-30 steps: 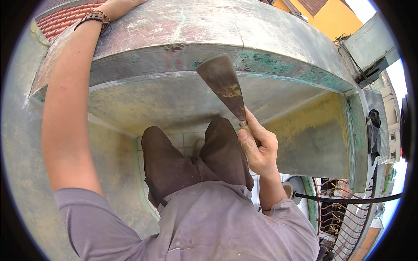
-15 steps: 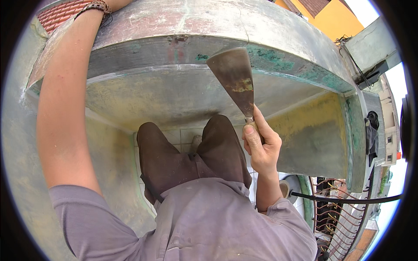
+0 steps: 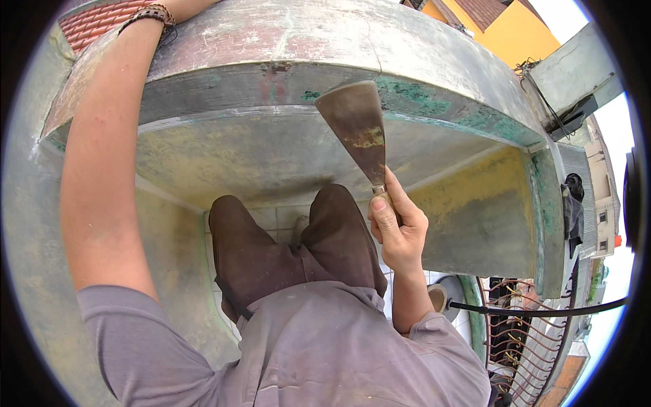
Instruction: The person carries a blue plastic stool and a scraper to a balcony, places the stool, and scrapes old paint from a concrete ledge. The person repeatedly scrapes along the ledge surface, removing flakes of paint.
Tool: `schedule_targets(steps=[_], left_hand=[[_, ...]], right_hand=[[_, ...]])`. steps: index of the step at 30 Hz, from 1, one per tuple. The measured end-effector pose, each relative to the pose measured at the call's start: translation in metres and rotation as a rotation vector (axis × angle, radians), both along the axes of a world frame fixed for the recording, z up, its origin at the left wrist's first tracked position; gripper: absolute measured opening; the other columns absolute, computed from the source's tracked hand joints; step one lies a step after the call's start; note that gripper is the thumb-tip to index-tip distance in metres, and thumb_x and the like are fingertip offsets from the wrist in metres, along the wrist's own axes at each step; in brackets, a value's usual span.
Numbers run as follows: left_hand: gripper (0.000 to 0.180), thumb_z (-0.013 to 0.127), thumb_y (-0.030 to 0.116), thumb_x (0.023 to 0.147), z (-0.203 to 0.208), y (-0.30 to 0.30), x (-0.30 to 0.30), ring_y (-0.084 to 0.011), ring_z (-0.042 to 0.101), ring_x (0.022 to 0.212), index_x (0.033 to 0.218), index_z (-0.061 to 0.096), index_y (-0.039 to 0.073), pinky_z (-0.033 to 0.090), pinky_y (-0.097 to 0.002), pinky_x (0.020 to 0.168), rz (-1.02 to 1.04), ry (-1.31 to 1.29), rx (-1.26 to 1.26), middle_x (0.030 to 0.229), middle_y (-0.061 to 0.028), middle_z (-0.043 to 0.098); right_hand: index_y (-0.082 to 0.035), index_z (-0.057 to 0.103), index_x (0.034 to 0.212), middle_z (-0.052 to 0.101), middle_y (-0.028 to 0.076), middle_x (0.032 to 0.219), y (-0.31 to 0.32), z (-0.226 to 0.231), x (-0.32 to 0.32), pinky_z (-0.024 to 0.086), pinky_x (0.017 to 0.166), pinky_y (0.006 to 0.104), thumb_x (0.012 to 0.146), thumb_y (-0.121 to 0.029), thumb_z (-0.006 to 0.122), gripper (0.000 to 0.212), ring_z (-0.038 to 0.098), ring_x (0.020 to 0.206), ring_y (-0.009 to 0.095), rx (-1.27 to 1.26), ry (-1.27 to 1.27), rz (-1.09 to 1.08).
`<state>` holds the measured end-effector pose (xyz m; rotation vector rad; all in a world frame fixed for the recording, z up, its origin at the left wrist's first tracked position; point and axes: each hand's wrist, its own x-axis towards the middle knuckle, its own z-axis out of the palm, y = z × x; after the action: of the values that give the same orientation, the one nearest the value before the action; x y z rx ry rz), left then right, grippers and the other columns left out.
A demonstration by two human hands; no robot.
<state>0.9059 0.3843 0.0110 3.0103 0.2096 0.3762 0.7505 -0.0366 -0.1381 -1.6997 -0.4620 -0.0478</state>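
My right hand [image 3: 403,234] is closed around the handle of a scraper [image 3: 358,129], its index finger stretched up along the neck and the thumb pressed on the handle. The wide, rust-brown blade points upward and bears a yellowish smear. Behind the blade runs the edge of a concrete wall ledge [image 3: 237,85] with patches of green paint; whether the blade touches it I cannot tell. My left arm reaches up to the far left, where my left hand [image 3: 184,8] rests on the ledge top; its fingers are cut off by the picture's border.
Worn walls with yellow patches enclose my knees, with the right side wall [image 3: 481,210] beside me. A dark cable [image 3: 542,312] crosses at the lower right above a curled metal railing [image 3: 519,339]. Dark cloth [image 3: 574,210] hangs at the wall's right end.
My right hand and the scraper have shifted slightly left and down in the picture. The left hand has slid a little to the right at the top; the grip on the scraper is unchanged.
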Motion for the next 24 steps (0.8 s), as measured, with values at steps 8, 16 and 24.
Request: schedule_targets(steps=[8,16,24], left_hand=[[0.069,0.046,0.058,0.096,0.004,-0.004,-0.006,-0.0347,0.045,0.136,0.138,0.054,0.004,0.033,-0.0395,0.115,0.021,0.027,-0.095,0.143,-0.0220,0.051],[0.070,0.044,0.059,0.096,0.001,-0.002,0.001,-0.0346,0.045,0.137,0.140,0.053,0.006,0.032,-0.0388,0.115,0.012,0.041,-0.021,0.145,-0.0206,0.049],[0.068,0.045,0.059,0.095,0.008,-0.015,-0.013,-0.0351,0.045,0.136,0.139,0.054,0.007,0.032,-0.0388,0.115,0.004,0.023,-0.074,0.144,-0.0219,0.050]], right_hand=[[0.004,0.050,0.140,0.059,-0.001,0.077,0.002,-0.003,-0.004,0.038,0.055,0.0185,0.099,-0.016,0.061,0.047,0.046,0.060,0.003,0.065,0.052,0.031],[0.004,0.049,0.141,0.057,-0.002,0.075,0.002,-0.010,-0.002,0.035,0.051,0.0176,0.099,-0.015,0.060,0.047,0.044,0.057,0.002,0.151,0.081,0.031],[0.002,0.047,0.143,0.056,-0.002,0.075,0.003,-0.017,-0.002,0.035,0.049,0.0173,0.101,-0.013,0.058,0.046,0.043,0.057,0.002,0.200,0.088,0.071]])
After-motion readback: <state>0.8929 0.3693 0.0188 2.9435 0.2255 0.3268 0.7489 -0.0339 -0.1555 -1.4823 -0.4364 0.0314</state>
